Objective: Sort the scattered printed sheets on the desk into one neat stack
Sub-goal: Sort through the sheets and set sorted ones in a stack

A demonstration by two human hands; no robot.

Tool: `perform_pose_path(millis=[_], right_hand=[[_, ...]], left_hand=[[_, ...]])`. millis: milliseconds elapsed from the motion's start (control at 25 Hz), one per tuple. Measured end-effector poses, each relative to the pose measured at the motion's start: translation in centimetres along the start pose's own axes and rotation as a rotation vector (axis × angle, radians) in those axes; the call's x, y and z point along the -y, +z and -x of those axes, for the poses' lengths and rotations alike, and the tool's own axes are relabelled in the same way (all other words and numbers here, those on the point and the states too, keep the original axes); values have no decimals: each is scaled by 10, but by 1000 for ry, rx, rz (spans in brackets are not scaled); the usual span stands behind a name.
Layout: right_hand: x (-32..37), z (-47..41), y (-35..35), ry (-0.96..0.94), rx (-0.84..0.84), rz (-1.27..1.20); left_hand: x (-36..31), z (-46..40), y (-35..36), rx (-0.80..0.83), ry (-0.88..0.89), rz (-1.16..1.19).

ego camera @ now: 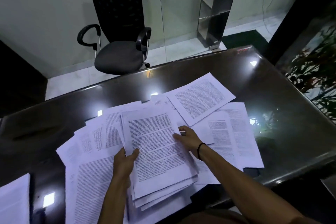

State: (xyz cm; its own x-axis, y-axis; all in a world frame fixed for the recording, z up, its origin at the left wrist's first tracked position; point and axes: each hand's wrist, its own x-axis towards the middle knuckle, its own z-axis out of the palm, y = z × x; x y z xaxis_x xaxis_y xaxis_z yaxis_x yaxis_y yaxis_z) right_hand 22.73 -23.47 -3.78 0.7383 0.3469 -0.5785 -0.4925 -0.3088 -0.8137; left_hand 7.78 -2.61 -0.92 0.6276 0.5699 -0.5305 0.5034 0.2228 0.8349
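A gathered stack of printed sheets point(156, 143) lies in front of me on the dark glossy desk point(263, 85), its lower edges uneven. My left hand point(125, 162) grips the stack's left edge, thumb on top. My right hand point(189, 139) pinches the right edge of the top sheet. Loose printed sheets spread around the stack: one at the far right point(200, 99), several under my right arm point(234, 136), several fanned to the left point(94, 136) and a large one near me point(91, 187).
Another white sheet point(13, 200) lies at the desk's near left corner. A black office chair point(118, 29) stands beyond the far edge. Glass doors point(181, 14) are behind it. Plants point(316, 78) stand to the right of the desk.
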Motion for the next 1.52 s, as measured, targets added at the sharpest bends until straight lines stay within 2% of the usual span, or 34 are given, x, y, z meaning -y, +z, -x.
perform_pose_path(millis=[40, 80, 160, 240, 480, 680, 1000, 1120, 1240, 1360, 1520], right_hand=[[1, -10, -14, 77, -68, -65], [3, -22, -31, 125, -205, -65], [10, -48, -70, 178, -511, 25], [24, -73, -108, 232, -712, 79], [58, -142, -151, 454, -828, 341], [51, -174, -148, 506, -944, 410], [52, -157, -138, 355, -810, -5], [51, -150, -143, 307, -774, -55], [53, -147, -148, 182, -706, -114], [62, -134, -146, 63, -563, -198], [92, -91, -119, -139, -244, 26]], left_hand=[[2, -1, 7, -25, -7, 20], [5, -4, 12, -60, -18, 34], [10, -8, 19, -147, -39, 40], [12, -11, 25, -207, -62, 32], [0, -23, 50, -257, -88, -6], [-10, -38, 59, -266, -99, -23], [-39, -30, 61, -190, -40, -7], [-44, -25, 47, -198, -1, 11], [-49, -18, 29, -214, 30, 19], [-59, -6, 5, -183, 44, -32], [-86, 15, -18, -6, 106, -154]])
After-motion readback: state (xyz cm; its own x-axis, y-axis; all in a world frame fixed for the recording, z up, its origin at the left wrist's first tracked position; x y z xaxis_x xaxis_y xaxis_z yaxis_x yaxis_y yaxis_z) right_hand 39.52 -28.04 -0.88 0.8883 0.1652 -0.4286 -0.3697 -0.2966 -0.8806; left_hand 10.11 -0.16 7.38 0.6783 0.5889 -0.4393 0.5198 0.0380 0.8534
